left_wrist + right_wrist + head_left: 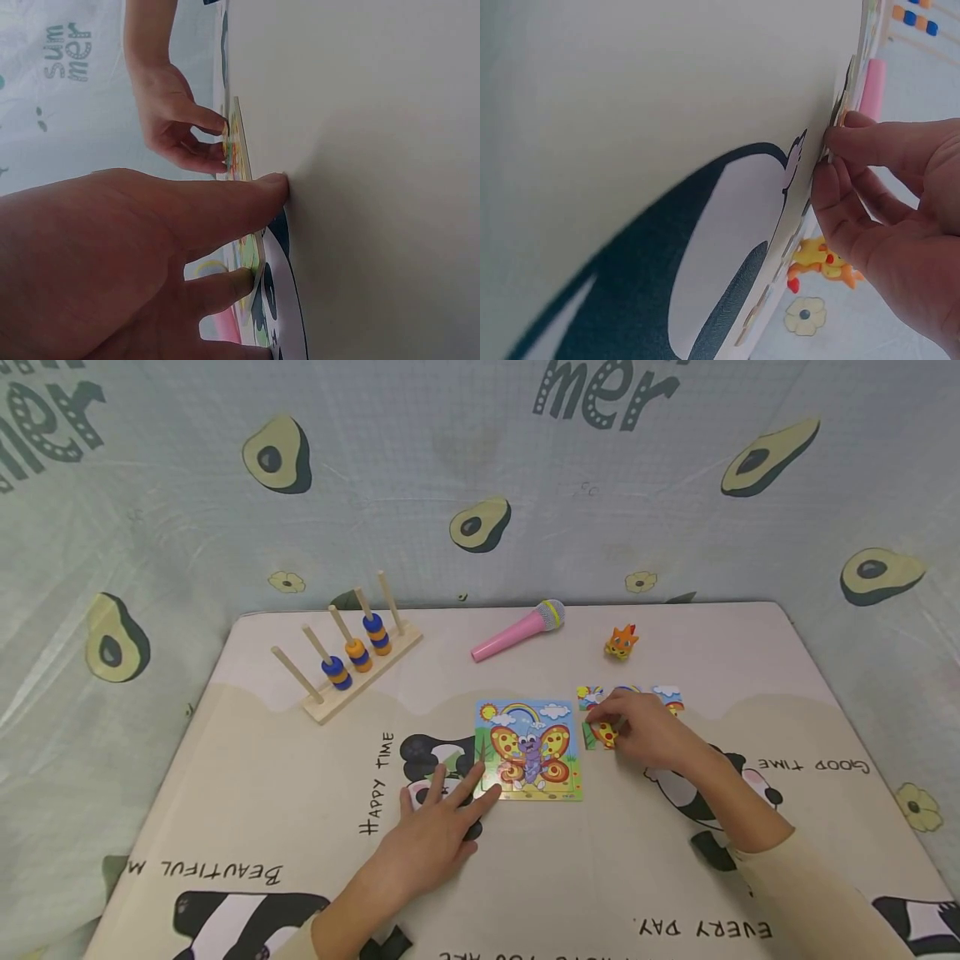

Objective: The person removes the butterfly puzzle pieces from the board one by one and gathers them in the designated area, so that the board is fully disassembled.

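Note:
A square butterfly picture board (528, 752) lies flat near the middle of the table. My left hand (435, 839) is spread at its lower left, fingertips resting on its edge; the left wrist view shows the thumb (262, 191) straight on the table. Right of the board lie several butterfly puzzle pieces (667, 696), partly covered by my right hand (648, 727). That hand pinches a puzzle piece (602, 735) low over the table. In the right wrist view, the thumb and fingers of the right hand (885, 195) meet at the thin pieces.
A wooden peg stand (367, 672) with blue and orange rings stands at the back left. Behind the board lies a pink toy microphone (517, 633). A small orange and yellow toy figure (621, 642) sits beyond the pieces. A printed curtain (390, 485) hangs behind the table.

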Demonstrator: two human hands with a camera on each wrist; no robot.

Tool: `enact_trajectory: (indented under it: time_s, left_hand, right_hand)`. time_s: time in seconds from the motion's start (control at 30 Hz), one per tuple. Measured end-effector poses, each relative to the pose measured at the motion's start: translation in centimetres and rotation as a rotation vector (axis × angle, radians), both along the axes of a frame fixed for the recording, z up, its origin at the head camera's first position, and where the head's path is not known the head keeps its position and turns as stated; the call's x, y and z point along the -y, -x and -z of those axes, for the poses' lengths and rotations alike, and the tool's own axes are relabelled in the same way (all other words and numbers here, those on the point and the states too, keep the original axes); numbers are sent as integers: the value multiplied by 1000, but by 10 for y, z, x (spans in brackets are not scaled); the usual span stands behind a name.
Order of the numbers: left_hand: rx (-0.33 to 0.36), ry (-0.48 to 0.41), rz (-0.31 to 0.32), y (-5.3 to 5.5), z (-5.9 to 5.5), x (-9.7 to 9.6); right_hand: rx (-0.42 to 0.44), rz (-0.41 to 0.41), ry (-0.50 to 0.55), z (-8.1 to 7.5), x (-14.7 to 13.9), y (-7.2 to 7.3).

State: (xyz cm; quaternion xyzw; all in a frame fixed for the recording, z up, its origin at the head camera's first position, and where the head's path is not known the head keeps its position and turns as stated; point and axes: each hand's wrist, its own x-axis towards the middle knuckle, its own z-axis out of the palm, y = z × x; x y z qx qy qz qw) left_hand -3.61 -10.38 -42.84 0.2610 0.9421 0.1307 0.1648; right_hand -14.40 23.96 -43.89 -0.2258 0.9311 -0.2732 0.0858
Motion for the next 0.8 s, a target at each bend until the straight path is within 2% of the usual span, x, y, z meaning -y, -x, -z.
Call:
enact_trajectory:
  time_s: [0.8]
  left_hand:
    - [0,3,-5,0,0,0]
  right_hand:
    - [-3,-2,-14,1,-1,0]
